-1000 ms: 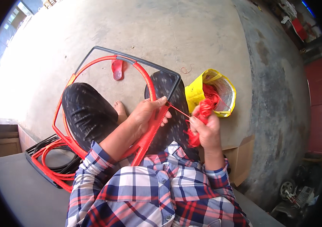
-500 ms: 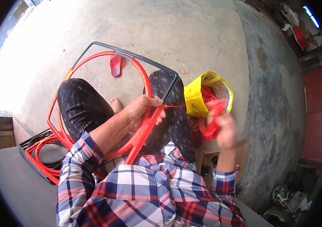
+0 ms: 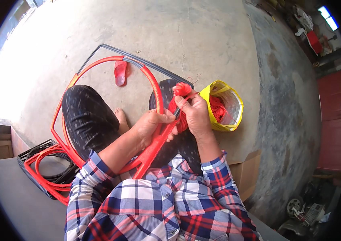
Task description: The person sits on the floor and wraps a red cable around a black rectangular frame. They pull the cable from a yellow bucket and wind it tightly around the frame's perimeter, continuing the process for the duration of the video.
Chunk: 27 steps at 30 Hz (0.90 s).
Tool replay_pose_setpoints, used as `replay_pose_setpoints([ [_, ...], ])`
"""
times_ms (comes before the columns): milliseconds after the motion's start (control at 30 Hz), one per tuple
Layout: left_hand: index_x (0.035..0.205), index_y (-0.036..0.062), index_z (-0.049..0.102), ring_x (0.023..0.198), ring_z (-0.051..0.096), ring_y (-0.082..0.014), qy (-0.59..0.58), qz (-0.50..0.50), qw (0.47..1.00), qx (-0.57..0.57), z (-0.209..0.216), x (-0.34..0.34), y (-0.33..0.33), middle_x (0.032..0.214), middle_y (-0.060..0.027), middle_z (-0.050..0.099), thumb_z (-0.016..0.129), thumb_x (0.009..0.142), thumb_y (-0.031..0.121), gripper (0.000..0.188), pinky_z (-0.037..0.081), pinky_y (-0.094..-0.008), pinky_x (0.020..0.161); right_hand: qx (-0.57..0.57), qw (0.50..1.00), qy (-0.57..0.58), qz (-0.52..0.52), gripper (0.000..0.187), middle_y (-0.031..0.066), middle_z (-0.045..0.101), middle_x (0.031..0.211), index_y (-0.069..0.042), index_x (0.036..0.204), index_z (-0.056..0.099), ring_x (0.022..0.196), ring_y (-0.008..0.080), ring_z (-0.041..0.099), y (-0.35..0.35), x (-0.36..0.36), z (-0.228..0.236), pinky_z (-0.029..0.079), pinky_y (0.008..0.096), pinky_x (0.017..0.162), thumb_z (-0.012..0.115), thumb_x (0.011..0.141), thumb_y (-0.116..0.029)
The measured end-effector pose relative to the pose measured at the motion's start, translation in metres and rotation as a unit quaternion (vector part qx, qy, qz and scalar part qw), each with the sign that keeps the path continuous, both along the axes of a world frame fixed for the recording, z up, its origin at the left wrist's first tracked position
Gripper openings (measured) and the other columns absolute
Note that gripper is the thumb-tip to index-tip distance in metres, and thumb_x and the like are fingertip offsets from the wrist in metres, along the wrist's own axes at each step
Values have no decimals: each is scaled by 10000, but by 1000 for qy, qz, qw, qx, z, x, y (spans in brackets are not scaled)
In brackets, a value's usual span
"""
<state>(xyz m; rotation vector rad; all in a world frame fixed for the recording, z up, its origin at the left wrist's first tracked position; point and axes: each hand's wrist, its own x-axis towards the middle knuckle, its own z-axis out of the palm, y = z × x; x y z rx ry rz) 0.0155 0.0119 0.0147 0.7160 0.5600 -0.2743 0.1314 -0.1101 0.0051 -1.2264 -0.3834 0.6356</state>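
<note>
Right hand (image 3: 196,112) grips red cord (image 3: 181,90) beside yellow bag (image 3: 214,90).

Small home workshop or yard for hand craft, open to daylight. Bare, stained concrete floor (image 3: 202,36), strong sun on its left side. Person sits low over the floor, a red sandal (image 3: 120,73) lying on it. Stack of finished red-wrapped frames (image 3: 46,168) at lower left, by a low step. Yellow bag of red cord (image 3: 222,106) on the floor at right. Red door or wall (image 3: 333,120) at far right, clutter and a wheeled cart (image 3: 303,213) along the right edge.
</note>
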Motion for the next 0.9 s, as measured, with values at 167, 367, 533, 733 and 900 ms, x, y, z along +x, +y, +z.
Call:
replay_pose_setpoints([
  [167, 912, 31, 565, 541, 646, -255, -7, 7, 1000, -2, -1, 0, 3, 729, -182, 673, 581, 938, 132, 105, 546, -329, 520, -41, 982, -153, -105, 303, 38, 659, 1028, 23, 1190, 613, 938, 119, 620, -36, -1, 23, 489, 261, 855, 692, 911, -66],
  [367, 935, 38, 547, 540, 644, -260, 3, 29, 999, -36, -4, -1, 11, 738, -181, 671, 561, 943, 116, 80, 552, -341, 528, -174, 967, -178, 44, 415, 99, 650, 1034, 70, 1021, 646, 957, 202, 607, -142, 5, 15, 459, 308, 895, 601, 748, -240],
  [533, 915, 42, 539, 546, 646, -256, 2, 21, 1000, -5, -4, -1, 13, 744, -181, 672, 560, 940, 114, 79, 555, -341, 531, 187, 957, 86, -207, 307, 52, 576, 882, -46, 998, 596, 810, 162, 546, -227, 21, -11, 518, 390, 817, 596, 813, -291],
  [733, 893, 43, 542, 540, 645, -260, 1, 8, 1000, -10, -8, 0, 10, 739, -185, 672, 566, 929, 114, 83, 556, -342, 533, 151, 956, 178, -180, 193, -54, 369, 643, -90, 1023, 575, 513, 69, 351, -174, 5, -27, 349, 245, 489, 599, 971, -274],
  [900, 934, 24, 568, 525, 640, -244, -9, 19, 1000, -19, -6, 0, 11, 722, -165, 672, 582, 911, 119, 98, 549, -330, 520, -134, 989, -8, 70, 318, -18, 556, 693, -19, 1229, 604, 574, 62, 501, -82, -41, -28, 401, 235, 500, 647, 943, -151],
])
